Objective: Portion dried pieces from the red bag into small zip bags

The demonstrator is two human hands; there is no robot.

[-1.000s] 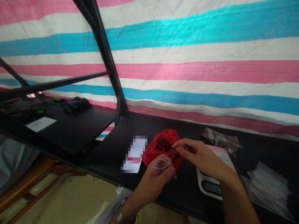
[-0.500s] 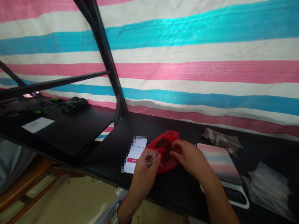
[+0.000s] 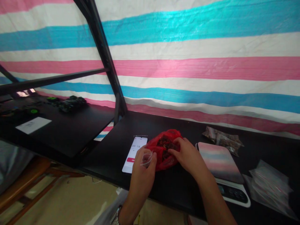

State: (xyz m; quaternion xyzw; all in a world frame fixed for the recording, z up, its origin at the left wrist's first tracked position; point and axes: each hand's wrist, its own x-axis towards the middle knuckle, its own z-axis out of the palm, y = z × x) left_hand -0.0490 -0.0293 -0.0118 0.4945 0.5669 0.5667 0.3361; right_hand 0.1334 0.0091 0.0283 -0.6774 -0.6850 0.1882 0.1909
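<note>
My left hand point(image 3: 143, 170) is closed on a small clear plastic bag point(image 3: 146, 158), its mouth held as a loop between thumb and fingers. Just right of it, a crumpled red plastic bag point(image 3: 170, 133) lies open on the black table, with dark reddish-brown dried pieces point(image 3: 165, 143) inside. My right hand point(image 3: 187, 153) reaches into the red bag from the right, thumb and fingers curled around some of the pieces. How much it grips is hard to see. Partly behind my left hand lies a phone point(image 3: 127, 167) with a timer on its screen.
A white kitchen scale point(image 3: 220, 159) stands right of my right hand. Behind it lie clear bags filled with brown pieces point(image 3: 225, 140). Flat clear zip bags point(image 3: 269, 184) are stacked at the far right. A black metal frame point(image 3: 105, 59) rises at the back left.
My right hand's thumb and fingers have shifted slightly within the red bag. My left hand still holds the clear bag, slightly further left. The view has shifted a little.
</note>
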